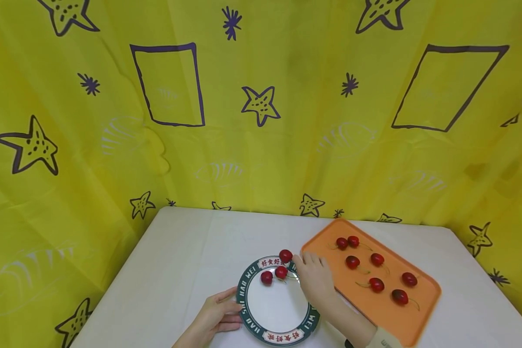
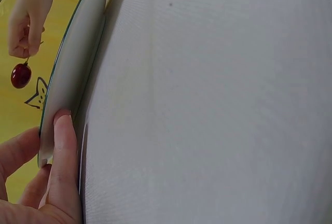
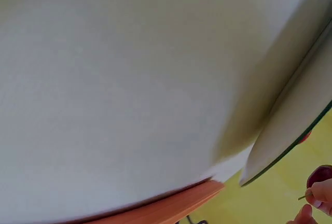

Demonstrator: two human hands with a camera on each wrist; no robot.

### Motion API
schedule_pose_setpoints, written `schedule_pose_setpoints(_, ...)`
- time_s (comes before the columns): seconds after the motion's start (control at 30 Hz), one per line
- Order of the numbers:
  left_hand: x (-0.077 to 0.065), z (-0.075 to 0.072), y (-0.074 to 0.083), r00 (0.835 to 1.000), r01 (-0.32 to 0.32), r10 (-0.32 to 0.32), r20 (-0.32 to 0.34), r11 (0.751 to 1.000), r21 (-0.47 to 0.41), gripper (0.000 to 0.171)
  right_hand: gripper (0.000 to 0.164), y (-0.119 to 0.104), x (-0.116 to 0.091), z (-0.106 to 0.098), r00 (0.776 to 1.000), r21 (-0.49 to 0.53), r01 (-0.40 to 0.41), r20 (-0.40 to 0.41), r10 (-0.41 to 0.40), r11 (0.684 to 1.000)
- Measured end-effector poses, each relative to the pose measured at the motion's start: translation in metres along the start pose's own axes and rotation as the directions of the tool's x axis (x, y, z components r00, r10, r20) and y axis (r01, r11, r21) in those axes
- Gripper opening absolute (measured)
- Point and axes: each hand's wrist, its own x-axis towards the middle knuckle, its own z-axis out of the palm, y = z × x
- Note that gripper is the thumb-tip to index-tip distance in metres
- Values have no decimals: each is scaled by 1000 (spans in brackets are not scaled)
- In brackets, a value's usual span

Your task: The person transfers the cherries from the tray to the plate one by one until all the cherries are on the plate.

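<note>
Right hand (image 1: pixel 315 278) pinches cherry (image 1: pixel 285 256) by its stem above plate's (image 1: pixel 276 304) far rim; left hand (image 1: pixel 219 313) grips plate's left edge.

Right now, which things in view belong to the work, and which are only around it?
Belong to the work:
Held cherry
Plate with two cherries
Orange tray with more cherries

Only around it:
White table
Yellow patterned curtain

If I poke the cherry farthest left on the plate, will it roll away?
The cherry would probably roll, because it looks round. It might stop near the edge of the plate, which seems to curve upward. It's likely light too: the right hand holds another cherry just by its stem.
</note>
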Motion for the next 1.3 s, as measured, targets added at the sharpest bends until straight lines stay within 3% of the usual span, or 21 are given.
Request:
schedule_pose_setpoints(0.47, 1, 1, 1, 1000, 28, -28, -13, 1000, 7, 66, 20, -31, -6, 8, 988, -11, 152, 18, -152, 988)
schedule_pose_setpoints(0.9, 2, 1, 1, 999, 42, -42, -26, 999, 11, 65, 27, -47, -4, 12, 966, -4, 234, 116, -232, 972)
schedule_pose_setpoints(1.3, 1, 1, 2, 998, 47, -46, -34, 999, 23, 64, 32, -50, -5, 17, 950, -8, 287, 136, -283, 958)
